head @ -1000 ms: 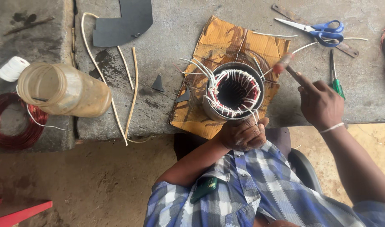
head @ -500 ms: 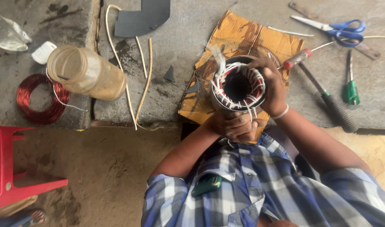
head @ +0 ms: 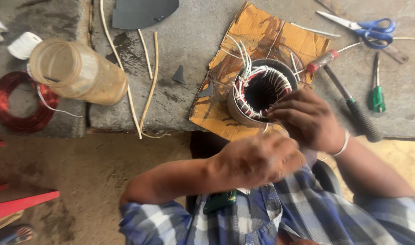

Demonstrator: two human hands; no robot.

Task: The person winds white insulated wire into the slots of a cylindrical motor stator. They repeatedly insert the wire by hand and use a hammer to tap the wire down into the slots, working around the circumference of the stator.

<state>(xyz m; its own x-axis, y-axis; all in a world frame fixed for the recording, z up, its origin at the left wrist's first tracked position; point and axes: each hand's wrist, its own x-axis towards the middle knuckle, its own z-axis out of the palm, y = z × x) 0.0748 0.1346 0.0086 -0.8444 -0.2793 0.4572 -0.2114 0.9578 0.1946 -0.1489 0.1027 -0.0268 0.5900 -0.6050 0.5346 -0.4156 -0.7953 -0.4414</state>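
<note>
Both hands have shifted since half a second earlier: the left hand (head: 257, 161) has dropped away from the motor stator (head: 258, 93) toward the checked shirt and shows only as a blur, so whether its fingers are spread or curled cannot be told, while the right hand (head: 307, 119) now rests on the stator's near rim, fingers bent and close together over the white-sleeved windings. Lying slightly tilted on a torn sheet of brown cardboard (head: 271, 36) at the edge of the concrete workbench (head: 203, 54), the stator shows its dark bore ringed with red-and-white leads. A steel-cored part of this kind looks heavy and rigid, but the coil ends and loose leads appear soft and easily snagged; the bare outer shell seems the safest place to grip, rather than the wiring. Around it lie blue-handled scissors (head: 375, 31), a red-tipped screwdriver (head: 323, 60), a green-handled screwdriver (head: 376, 95), a black-handled tool (head: 358, 113), a plastic jar (head: 78, 72) on its side and a coil of red copper wire (head: 19, 102).
</note>
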